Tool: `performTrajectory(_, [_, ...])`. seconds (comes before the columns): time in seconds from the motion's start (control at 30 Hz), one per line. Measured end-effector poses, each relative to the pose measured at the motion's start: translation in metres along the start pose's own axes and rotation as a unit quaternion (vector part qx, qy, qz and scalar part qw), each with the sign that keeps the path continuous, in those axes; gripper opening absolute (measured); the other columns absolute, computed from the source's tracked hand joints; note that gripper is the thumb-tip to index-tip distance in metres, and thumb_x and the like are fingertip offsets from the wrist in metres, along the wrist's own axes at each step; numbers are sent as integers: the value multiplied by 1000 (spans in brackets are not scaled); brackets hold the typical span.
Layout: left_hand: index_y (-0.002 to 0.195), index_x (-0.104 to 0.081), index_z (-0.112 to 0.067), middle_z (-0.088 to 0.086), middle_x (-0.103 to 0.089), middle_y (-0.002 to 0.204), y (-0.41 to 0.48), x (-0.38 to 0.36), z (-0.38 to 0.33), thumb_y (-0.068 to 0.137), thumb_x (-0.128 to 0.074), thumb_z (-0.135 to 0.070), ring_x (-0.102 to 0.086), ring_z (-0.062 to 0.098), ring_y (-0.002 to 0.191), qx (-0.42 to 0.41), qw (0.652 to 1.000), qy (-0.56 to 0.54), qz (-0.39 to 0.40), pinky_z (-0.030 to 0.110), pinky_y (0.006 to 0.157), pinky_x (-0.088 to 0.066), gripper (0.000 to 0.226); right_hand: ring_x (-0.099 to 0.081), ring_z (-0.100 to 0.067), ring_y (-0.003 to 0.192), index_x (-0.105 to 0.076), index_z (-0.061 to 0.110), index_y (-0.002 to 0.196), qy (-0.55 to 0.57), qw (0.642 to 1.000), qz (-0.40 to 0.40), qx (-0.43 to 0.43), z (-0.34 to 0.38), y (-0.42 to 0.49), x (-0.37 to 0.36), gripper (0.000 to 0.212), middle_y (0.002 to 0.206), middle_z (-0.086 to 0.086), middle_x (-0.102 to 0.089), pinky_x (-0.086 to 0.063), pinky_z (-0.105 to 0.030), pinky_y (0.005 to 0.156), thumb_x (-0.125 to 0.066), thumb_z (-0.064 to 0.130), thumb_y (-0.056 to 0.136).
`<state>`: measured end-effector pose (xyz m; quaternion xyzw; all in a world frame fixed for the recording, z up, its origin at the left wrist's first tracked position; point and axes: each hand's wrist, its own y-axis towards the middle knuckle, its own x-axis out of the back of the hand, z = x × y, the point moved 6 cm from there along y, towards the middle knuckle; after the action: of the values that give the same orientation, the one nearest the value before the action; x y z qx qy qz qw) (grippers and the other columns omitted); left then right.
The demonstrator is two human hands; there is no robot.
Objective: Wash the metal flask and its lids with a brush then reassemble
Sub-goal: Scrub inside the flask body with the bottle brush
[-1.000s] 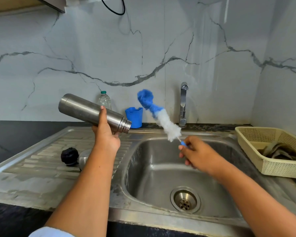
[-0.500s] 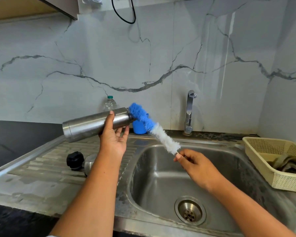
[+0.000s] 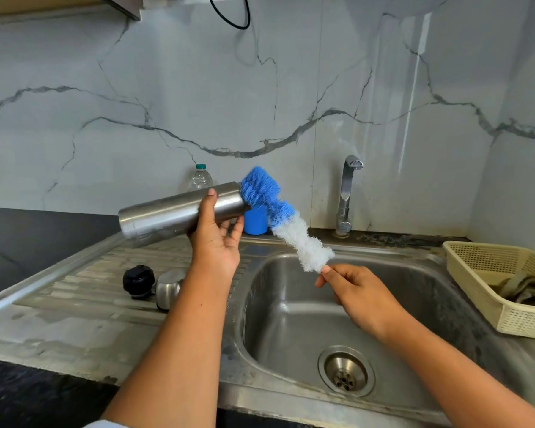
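Flask (image 3: 167, 214) sideways in left grip (image 3: 217, 248), brush (image 3: 297, 239) at mouth

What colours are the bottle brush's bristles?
The long bottle brush has blue bristles at the tip and white ones near the handle, as the head view shows.

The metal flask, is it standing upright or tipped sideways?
Tipped sideways: the left hand holds the flask nearly level in the air, mouth end against the blue bristles of the brush.

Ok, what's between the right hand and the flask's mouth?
Only the brush. The right hand pinches its lower end, and its white then blue bristles run up to the mouth of the flask. The head view shows this.
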<state>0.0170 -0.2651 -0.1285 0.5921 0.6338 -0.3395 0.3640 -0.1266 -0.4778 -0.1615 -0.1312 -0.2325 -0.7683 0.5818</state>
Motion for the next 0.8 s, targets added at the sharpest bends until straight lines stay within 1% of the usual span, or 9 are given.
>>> performTrajectory(0.13, [133,-60,-17,12,-73,123,-4,-5,10,79,-88,-26,-72,25,110,9,1000,15,9,38,85,-64,61,-36,-7,43,-72,25,82,-10,999,-42,-11,0,5,2,38,57,1,-41,-36,-27,53,-49,44,104])
performTrajectory(0.2, [131,-62,-18,10,-73,124,1,-4,1,79,-88,-27,-72,23,110,-7,1000,7,7,36,82,-64,59,-37,-8,45,-71,26,82,-31,999,-37,-2,-2,2,5,37,55,3,-41,-37,-28,56,-49,45,104])
performTrajectory(0.27, [131,-61,-20,9,-73,123,3,-2,-4,78,-89,-29,-73,22,109,-18,1000,9,9,34,79,-64,60,-37,-9,47,-71,26,83,-38,999,-30,0,-2,-1,4,37,53,5,-40,-37,-29,56,-48,45,104])
performTrajectory(0.37, [129,-59,-22,8,-75,121,-5,-6,9,79,-88,-26,-74,21,108,-5,999,42,23,37,86,-63,58,-36,-8,43,-71,25,84,-23,999,-46,-13,-3,3,1,37,48,9,-39,-35,-27,53,-48,45,104])
performTrajectory(0.43, [129,-60,-21,6,-74,122,-8,-10,13,80,-88,-23,-73,19,108,-10,998,65,20,39,89,-63,56,-36,-7,42,-71,26,84,-22,998,-61,-27,-4,7,4,37,47,10,-41,-37,-28,53,-48,46,104])
performTrajectory(0.53, [131,-58,-22,6,-72,125,-2,-6,2,80,-88,-22,-72,20,110,-32,999,42,9,38,87,-63,59,-38,-6,42,-70,28,84,-59,996,-61,-22,-8,4,14,36,45,10,-43,-39,-28,54,-47,47,104])
performTrajectory(0.63, [129,-56,-24,6,-72,125,1,0,-2,80,-87,-25,-73,21,109,-40,999,34,4,36,83,-64,58,-38,-4,40,-69,30,86,-83,995,-57,-13,-8,1,17,35,42,12,-42,-37,-24,50,-45,47,104])
performTrajectory(0.73, [122,-60,-27,4,-73,124,-7,-5,12,80,-87,-22,-73,20,109,-29,996,87,20,39,88,-63,50,-39,-3,38,-68,30,87,-93,993,-70,-8,-3,6,13,34,40,14,-44,-35,-18,43,-45,44,106])
performTrajectory(0.8, [120,-60,-27,2,-73,125,-7,-5,13,79,-88,-20,-72,19,111,-38,995,94,13,42,91,-62,50,-41,-3,38,-68,31,87,-105,991,-84,-6,-2,7,17,32,42,14,-47,-35,-19,42,-45,44,106])
